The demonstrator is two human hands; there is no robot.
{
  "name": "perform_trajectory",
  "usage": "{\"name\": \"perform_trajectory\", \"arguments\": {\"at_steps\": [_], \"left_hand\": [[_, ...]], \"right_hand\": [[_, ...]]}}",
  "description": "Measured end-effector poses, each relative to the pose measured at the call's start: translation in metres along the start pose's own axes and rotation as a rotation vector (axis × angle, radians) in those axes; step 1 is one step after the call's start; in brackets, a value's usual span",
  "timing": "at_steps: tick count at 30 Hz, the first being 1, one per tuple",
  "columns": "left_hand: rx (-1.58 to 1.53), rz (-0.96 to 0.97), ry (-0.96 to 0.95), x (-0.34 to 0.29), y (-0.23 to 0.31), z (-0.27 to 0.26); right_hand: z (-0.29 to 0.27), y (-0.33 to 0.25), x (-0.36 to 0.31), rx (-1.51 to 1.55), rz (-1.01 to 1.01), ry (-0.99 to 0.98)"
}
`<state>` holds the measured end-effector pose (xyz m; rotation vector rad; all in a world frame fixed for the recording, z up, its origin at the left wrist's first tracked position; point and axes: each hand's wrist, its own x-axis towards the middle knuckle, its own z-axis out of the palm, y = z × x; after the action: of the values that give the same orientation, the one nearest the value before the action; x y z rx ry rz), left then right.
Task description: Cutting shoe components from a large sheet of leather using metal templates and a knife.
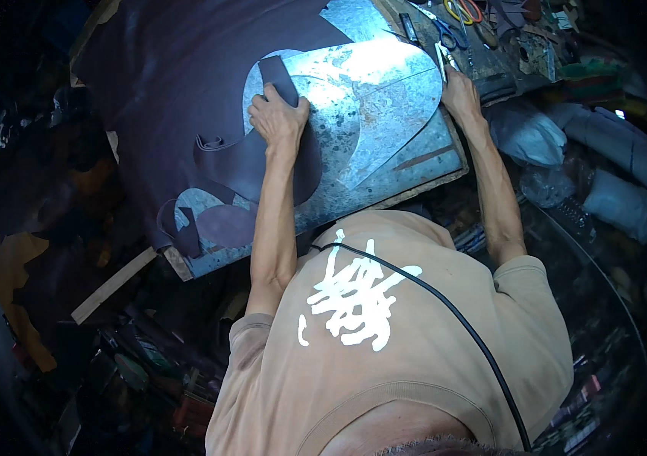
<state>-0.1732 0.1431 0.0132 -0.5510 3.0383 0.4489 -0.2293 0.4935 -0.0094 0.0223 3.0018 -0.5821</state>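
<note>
My left hand (276,120) grips a dark rectangular piece (279,74) that looks like leather, thumb on one side and fingers on the other. The piece lies over the left end of a curved, shiny metal sheet (396,91). Dark brown leather (171,68) spreads to the left, and a loose curled part (221,156) bends round below my left wrist. At the right edge of the metal sheet, my right hand (460,95) is closed around a slim pale tool (440,61). Its exact kind is hard to make out.
A metal-topped table (323,194) with wooden edges lies under the work. Blue-handled scissors (449,34) and other tools rest at the far right. An oval leather scrap (225,226) lies near the front left corner. Pale bags (525,133) stand at the right.
</note>
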Motion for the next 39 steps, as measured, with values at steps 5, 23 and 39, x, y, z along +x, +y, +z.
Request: {"name": "perform_trajectory", "arguments": {"at_steps": [5,23,39], "left_hand": [[0.016,-0.031,0.042,-0.004,-0.001,0.0],[-0.202,0.02,0.293,-0.022,-0.019,0.037],[-0.202,-0.015,0.295,-0.022,-0.017,0.036]], "right_hand": [[-0.031,0.012,-0.012,0.047,-0.182,0.211],[0.066,-0.212,0.055,0.955,-0.481,-0.704],[0.086,-0.209,0.065,0.824,-0.558,-0.935]]}}
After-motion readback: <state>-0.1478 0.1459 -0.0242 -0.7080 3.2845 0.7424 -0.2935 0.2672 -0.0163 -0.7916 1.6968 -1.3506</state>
